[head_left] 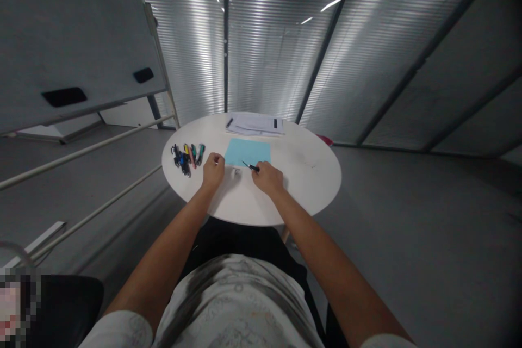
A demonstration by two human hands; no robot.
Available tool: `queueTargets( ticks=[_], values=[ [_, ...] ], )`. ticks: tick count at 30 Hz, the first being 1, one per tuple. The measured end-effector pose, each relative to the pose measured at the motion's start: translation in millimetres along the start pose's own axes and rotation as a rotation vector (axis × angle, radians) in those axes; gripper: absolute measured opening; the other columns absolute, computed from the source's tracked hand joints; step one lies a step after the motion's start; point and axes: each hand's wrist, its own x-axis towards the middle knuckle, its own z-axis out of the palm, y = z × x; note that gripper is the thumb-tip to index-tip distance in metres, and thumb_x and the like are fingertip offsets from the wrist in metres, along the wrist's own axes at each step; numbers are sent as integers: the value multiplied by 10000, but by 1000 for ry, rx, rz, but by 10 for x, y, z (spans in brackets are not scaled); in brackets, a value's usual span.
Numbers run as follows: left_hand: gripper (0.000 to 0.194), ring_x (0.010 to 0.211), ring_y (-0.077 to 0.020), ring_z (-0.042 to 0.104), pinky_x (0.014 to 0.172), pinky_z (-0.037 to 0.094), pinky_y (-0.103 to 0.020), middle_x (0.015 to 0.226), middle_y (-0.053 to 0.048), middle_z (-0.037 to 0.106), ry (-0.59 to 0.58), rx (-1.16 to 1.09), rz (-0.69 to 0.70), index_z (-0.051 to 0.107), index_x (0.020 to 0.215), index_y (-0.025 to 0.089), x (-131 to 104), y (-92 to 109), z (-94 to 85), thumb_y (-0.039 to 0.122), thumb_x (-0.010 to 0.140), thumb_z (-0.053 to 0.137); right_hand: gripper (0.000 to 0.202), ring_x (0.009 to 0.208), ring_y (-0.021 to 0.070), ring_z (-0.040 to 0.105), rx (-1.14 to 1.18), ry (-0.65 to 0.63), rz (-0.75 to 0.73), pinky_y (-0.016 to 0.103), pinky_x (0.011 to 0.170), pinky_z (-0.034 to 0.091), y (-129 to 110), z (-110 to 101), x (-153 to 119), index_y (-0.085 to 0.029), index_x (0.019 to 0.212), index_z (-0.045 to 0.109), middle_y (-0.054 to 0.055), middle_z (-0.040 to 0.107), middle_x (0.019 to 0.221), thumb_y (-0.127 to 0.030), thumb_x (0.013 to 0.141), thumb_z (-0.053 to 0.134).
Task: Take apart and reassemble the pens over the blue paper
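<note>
A sheet of light blue paper (248, 151) lies on the white round table (310, 185). My right hand (269, 177) is closed around a slim black pen-like tool (254, 168); its thin pointed end reaches left over the paper's near edge. Beside the paper's lower left corner, my left hand (213, 169) is curled with thumb and fingers together. Whether anything is pinched there is too small to tell. Between both hands, just below the paper, sits a small whitish object (236, 174) of unclear kind.
Several pens and markers (185, 157) lie in a group left of my left hand. A stack of papers (255, 124) with a dark pen on it is at the table's far side. A whiteboard (77, 32) on a metal frame stands at the left, glass panels with blinds (277, 38) behind.
</note>
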Motion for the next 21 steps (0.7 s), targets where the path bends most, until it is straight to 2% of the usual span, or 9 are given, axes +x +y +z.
queueTargets(
  ticks=[10,15,21],
  values=[
    [128,666,-158,565,597,433,-269,729,-13,612,-31,28,-6,563,777,201,-18,24,-5,278,799,463,275,984,235,642,-16,-18,-30,346,778,492,31,21,11,-212,1062,637,103,647,1098,-355,970,422],
    [135,651,-154,557,579,425,-263,730,-14,615,-41,20,-7,565,776,201,-12,-17,2,286,802,463,261,983,230,634,-18,-14,-51,335,759,493,38,49,23,-196,1047,628,106,645,1092,-303,984,399],
    [144,663,-158,559,587,426,-265,719,-12,615,-36,29,5,568,772,202,-17,-36,7,301,802,468,259,1020,263,590,-68,-41,-92,373,786,489,29,80,14,-141,1082,601,162,620,1089,-214,972,379]
  ],
)
